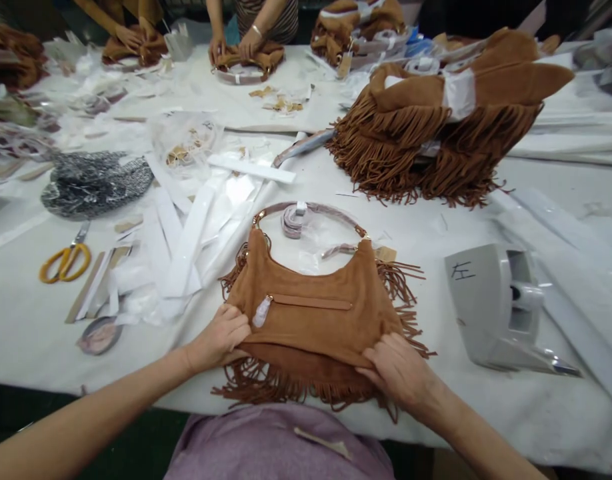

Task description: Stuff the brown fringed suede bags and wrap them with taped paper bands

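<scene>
Currently left hand (226,335) and right hand (400,368) are gripping the lower corners of the brown fringed bag (311,323), fingers pinching suede, handle lying away from the person.

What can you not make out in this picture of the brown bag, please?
Head view: inside of the brown bag, hidden by its upper side.
Head view: palms of the left hand and right hand, hidden by their backs.
Head view: any print on the small tag, too small and blurred.
Head view: head of the person in the striped clothing, cut off by the top edge.
</scene>
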### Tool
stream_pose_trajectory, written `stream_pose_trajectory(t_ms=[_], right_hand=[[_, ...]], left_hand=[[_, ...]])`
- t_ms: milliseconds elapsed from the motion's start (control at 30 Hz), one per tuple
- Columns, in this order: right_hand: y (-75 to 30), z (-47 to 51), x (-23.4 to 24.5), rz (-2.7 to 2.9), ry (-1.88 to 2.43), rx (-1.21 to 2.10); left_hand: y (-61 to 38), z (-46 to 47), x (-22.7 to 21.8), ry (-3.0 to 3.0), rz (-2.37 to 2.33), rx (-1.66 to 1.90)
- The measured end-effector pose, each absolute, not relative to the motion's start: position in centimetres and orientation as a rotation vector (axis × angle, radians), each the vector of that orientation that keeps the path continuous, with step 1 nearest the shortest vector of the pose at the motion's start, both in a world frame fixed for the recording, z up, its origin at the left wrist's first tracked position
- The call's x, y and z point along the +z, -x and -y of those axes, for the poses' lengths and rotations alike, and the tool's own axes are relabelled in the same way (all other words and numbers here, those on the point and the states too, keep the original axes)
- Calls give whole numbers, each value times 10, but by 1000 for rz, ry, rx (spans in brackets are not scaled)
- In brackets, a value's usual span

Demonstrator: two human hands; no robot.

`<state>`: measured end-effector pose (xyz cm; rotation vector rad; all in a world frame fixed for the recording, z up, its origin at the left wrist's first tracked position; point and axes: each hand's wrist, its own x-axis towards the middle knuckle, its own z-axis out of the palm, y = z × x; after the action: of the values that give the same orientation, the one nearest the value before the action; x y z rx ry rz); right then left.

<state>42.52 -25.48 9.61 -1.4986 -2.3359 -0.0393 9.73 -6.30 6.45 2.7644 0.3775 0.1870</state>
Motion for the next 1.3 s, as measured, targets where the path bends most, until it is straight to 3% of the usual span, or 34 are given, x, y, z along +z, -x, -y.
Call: stream_pose_trajectory(t_ms=[167, 333, 467, 833, 1067, 1300], right_hand=[[-420, 252, 84, 2272, 1583, 35], [-417, 258, 56, 2196, 1647, 86], [-414, 257, 63, 2172, 1706, 105], [-396, 271, 96, 2051, 1727, -122], [-399, 261, 96, 2077, 1773, -47], [-405, 268, 89, 2118, 1851, -64]], left_hand=[[-90, 35, 63, -2815, -187, 92], [-82, 43, 47, -2732, -267, 30], [-87, 44, 59, -2706, -309, -42], [-113, 86, 95, -2780, -183, 384], [-185, 129, 105, -2879, -537, -14], [-190, 129, 96, -2915, -480, -34]])
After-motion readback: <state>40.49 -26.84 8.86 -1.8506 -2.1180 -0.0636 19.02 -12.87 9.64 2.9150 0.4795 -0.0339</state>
